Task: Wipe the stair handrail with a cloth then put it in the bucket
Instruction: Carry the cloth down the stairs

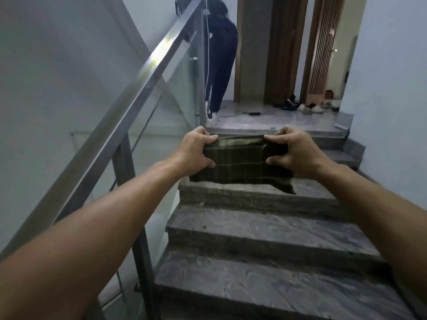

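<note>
A dark green striped cloth (242, 162) is stretched flat between my two hands above the grey stone steps. My left hand (196, 151) grips its left edge and my right hand (293, 151) grips its right edge, both arms held out in front of me. The metal stair handrail (138, 88) runs up on my left, from the lower left to the top of the stairs, with a glass panel under it. The cloth hangs apart from the rail, to its right. No bucket is in view.
Grey stone steps (265, 229) climb to a landing (265, 118). A person in dark clothes (221, 61) stands at the top by the rail's end. Several shoes (307, 107) lie on the landing near wooden door frames. A white wall closes the right side.
</note>
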Action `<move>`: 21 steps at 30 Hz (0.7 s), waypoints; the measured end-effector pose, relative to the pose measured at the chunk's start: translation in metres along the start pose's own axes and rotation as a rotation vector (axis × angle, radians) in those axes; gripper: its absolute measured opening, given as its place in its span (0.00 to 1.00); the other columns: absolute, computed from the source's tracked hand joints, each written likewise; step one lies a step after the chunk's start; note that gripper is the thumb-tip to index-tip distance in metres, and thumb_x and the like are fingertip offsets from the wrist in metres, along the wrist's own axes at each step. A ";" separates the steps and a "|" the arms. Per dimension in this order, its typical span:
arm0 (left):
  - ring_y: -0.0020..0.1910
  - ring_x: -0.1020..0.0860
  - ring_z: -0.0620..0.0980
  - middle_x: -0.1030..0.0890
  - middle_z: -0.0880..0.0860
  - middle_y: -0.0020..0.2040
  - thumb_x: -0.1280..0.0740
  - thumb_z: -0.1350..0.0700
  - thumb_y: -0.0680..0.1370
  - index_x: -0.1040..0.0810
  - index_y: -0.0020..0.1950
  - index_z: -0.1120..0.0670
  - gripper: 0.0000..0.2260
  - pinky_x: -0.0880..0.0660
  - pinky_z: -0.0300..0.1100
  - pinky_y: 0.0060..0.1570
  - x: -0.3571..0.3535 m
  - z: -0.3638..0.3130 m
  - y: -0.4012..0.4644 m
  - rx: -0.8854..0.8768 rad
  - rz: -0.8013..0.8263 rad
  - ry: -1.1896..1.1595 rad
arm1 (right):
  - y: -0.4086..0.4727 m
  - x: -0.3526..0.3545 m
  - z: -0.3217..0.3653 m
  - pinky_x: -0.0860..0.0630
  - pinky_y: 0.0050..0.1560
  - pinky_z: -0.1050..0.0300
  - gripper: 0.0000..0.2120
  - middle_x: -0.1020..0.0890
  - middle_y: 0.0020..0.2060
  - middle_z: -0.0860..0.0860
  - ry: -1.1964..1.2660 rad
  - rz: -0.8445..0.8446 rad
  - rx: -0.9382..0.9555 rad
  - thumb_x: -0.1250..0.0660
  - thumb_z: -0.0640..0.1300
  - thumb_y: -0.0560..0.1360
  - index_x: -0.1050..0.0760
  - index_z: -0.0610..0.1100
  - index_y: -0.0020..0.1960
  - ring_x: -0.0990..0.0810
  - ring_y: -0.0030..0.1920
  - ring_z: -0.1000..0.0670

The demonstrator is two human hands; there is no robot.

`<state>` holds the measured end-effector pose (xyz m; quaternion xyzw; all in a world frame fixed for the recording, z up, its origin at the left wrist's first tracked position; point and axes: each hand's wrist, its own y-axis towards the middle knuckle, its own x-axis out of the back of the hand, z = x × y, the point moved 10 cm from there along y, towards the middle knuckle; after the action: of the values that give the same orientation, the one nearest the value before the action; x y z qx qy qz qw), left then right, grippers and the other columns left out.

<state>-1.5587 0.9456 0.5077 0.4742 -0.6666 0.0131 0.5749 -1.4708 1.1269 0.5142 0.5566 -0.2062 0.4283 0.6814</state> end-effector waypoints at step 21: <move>0.53 0.29 0.49 0.31 0.50 0.53 0.24 0.60 0.69 0.27 0.68 0.58 0.28 0.30 0.38 0.55 0.126 0.106 0.356 -0.002 -0.091 0.122 | 0.403 0.023 -0.054 0.24 0.59 0.50 0.31 0.27 0.50 0.47 0.022 -0.038 0.080 0.22 0.39 0.64 0.26 0.41 0.65 0.25 0.53 0.46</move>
<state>-1.8552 1.0045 0.7579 0.5016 -0.6082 0.0150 0.6150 -1.7962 1.1912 0.7505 0.5825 -0.1707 0.4291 0.6689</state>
